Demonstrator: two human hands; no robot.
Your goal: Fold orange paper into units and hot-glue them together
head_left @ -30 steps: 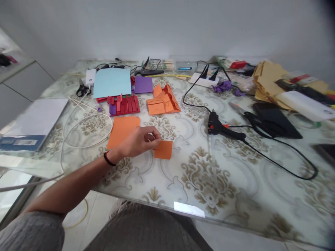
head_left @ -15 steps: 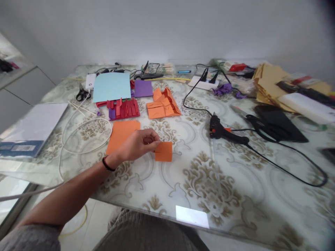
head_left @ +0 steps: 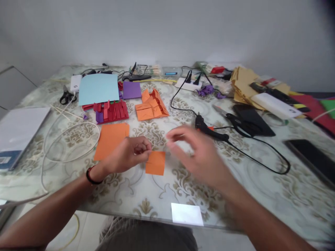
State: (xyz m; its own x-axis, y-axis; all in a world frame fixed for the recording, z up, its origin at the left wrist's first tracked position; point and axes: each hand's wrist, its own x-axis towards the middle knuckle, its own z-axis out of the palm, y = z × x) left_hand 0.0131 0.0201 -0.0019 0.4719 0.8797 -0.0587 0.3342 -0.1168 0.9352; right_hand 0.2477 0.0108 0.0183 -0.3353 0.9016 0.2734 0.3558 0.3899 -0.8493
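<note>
head view: the left hand point(head_left: 134, 153) is pinching the orange square point(head_left: 156, 165) at its far left corner, seemingly steadying it between both hands; the right hand point(head_left: 200, 157) is hovering apart, thumb and fingertips parted; the glue gun point(head_left: 213, 133) is lying farther right, perhaps for easy reach

This looks like a room in a home, with its table point(head_left: 128, 205) in use for paper craft. The glue gun point(head_left: 216, 134) shows the craft most plainly, with scissors point(head_left: 237, 122) just to its right. A power strip point(head_left: 183, 85) with black plugs sits beyond it. To its left lie an orange square point(head_left: 157, 165), an orange sheet point(head_left: 111, 139), a blue sheet point(head_left: 98, 88) and folded red paper point(head_left: 116, 111). The homely side shows in the table's glossy floral top under it, a phone point(head_left: 312, 160) well to its right, a plain wall point(head_left: 146, 31) behind it, and a tiled floor point(head_left: 87, 228) on its near side, towards the left.
</note>
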